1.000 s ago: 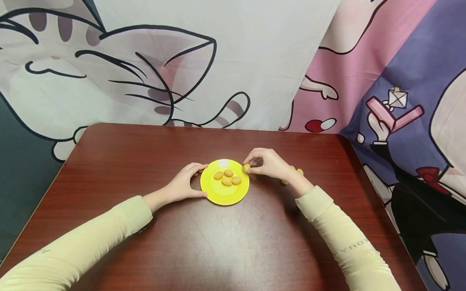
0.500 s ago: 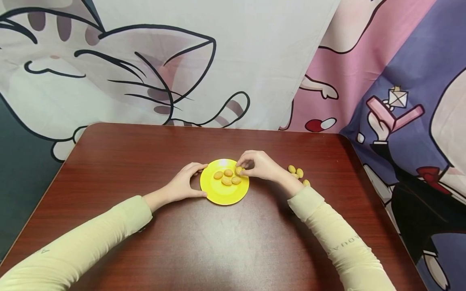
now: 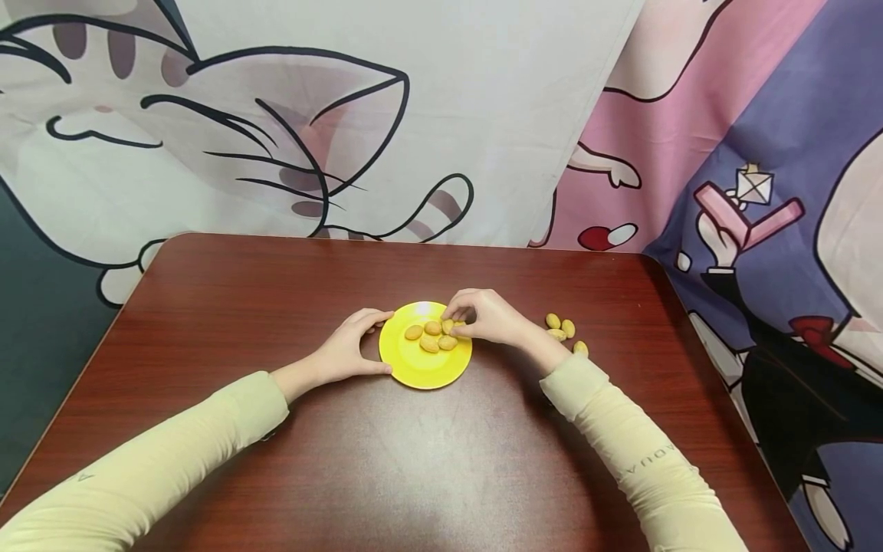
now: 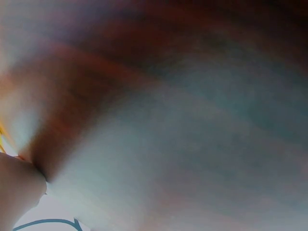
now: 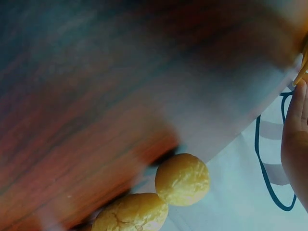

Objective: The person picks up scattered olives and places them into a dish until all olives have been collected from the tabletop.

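Printed cloth backdrop: pale with a striped cartoon cat at left, pink and violet-blue at right, standing behind the far edge of the table. Table: dark red-brown, wood-grained, with a pale glare near its middle. Left sleeve and right sleeve: pale yellow-green, each ending in a cuff above a bare wrist. Plate: round, bright yellow, flat on the table between the two hands. Left hand: thumb and fingers spread in a C, holding the plate's left rim at two separate places, thumb on the near side and fingers on the far side. Right hand: over the plate's right part, thumb and fingertips pinched together on one small piece. Held piece: yellow and rounded, at the tips of the grip, partly covered by the fingers, and just beside the pieces on the plate; whether it touches the plate cannot be told. Plated pieces: four yellow ovals clustered near the plate's middle, left of and nearer than the right fingertips. Loose pieces: four similar ovals on the table, right of the plate, beyond the right wrist; two show large and wrinkled in the right wrist view.
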Motion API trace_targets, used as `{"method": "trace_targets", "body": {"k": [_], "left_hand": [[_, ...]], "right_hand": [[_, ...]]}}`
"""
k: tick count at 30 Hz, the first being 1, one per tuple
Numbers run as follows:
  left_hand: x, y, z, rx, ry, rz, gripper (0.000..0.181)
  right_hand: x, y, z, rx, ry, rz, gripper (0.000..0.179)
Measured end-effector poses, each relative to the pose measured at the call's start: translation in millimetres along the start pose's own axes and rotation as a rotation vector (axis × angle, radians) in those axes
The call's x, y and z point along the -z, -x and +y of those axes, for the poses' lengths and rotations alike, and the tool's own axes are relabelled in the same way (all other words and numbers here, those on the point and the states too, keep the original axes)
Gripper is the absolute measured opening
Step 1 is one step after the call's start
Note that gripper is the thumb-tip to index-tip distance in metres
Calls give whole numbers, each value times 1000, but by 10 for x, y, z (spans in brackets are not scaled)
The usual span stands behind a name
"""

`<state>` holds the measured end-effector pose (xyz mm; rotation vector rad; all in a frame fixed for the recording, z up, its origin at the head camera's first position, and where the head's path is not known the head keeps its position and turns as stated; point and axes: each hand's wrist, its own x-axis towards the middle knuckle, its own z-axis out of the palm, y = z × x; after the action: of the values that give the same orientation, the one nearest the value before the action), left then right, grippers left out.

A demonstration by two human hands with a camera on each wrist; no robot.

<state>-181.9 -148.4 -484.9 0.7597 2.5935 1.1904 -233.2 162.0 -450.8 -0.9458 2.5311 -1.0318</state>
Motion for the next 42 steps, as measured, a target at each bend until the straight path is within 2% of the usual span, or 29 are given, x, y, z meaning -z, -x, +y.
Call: {"method": "trace_targets", "body": {"k": [30, 36, 42], "left_hand": [[-3, 1, -2, -2, -2, 1, 93], [0, -3, -9, -1, -2, -1, 93], [0, -5, -14, 0, -1, -2, 93]], "right_hand": [[31, 4, -19, -4, 4, -14, 20], [95, 19, -6, 8, 2, 9, 22], [211, 62, -4, -23, -13, 40, 25]]}}
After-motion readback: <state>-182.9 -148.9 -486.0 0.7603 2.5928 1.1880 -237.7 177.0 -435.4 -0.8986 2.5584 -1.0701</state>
